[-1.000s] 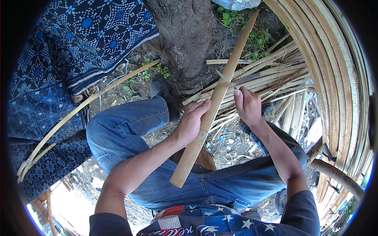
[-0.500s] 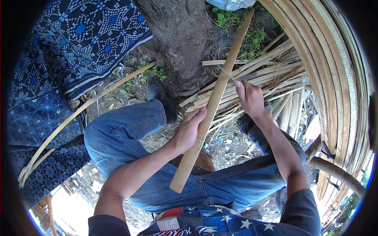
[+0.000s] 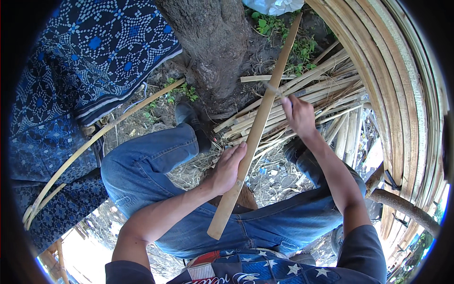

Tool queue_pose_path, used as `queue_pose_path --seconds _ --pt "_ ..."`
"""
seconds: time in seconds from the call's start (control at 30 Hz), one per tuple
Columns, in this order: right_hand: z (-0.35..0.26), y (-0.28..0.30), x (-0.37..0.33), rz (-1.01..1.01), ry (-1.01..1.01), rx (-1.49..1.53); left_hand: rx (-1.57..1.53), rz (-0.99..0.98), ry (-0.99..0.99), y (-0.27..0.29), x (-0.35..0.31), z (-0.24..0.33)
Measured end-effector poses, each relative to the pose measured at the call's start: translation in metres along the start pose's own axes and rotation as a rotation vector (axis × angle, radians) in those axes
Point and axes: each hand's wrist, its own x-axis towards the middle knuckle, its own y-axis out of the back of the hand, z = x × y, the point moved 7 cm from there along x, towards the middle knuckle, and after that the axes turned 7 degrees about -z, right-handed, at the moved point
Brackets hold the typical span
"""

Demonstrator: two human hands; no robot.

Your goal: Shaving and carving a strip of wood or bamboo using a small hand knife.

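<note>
A long, flat bamboo slat (image 3: 259,125) slants across the middle, its wide butt near my lap and its narrow tip far ahead to the right. My left hand (image 3: 227,169) is closed around its lower part, thumb along the top. Further up, a thin knife (image 3: 273,89) lies across the slat, its blade at the bamboo's surface. My right hand (image 3: 301,116) is wrapped round the knife's handle, which the fingers mostly hide. Below the slat, between my legs, part of a brown wooden block (image 3: 247,196) shows.
Several split bamboo strips (image 3: 302,97) lie heaped beyond my right hand. Long curved slats (image 3: 397,94) stand bundled at the right, near a branch (image 3: 406,208). A tree trunk (image 3: 208,42) rises ahead. Blue patterned cloth (image 3: 94,52) hangs at the left behind a bent cane (image 3: 109,125).
The bamboo slat and my left hand have shifted slightly down toward my lap. My right hand with the knife stays at nearly the same place.
</note>
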Motion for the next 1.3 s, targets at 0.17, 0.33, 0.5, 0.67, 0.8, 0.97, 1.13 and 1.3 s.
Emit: queue_pose_path --seconds 0.17,0.33,0.5,0.67,0.8,0.97,1.13,1.3 --pt "0.007 0.000 0.009 0.091 -0.049 0.136 -0.189 -0.018 0.058 0.000 -0.003 0.003" --pt "-0.064 0.010 -0.016 -0.021 0.280 0.172 -0.411 -0.037 0.132 -0.006 -0.004 0.003" --pt "-0.072 0.008 -0.017 -0.100 0.328 0.046 -0.452 -0.083 0.137 -0.007 -0.007 -0.002" --pt "-0.065 0.003 -0.009 -0.041 0.409 0.034 -0.444 -0.026 0.199 -0.004 -0.008 -0.008" --pt "-0.062 0.005 -0.006 0.020 0.428 -0.022 -0.482 -0.063 0.182 -0.005 -0.009 -0.007" --pt "0.028 0.009 0.021 0.119 0.022 -0.267 -0.240 0.008 0.194 -0.007 -0.014 -0.021" --pt "-0.015 0.003 0.012 0.060 0.095 0.121 -0.375 -0.068 0.176 -0.001 -0.012 -0.010" --pt "-0.102 0.011 -0.027 0.006 0.487 0.135 -0.365 0.011 0.176 0.001 -0.011 -0.011"
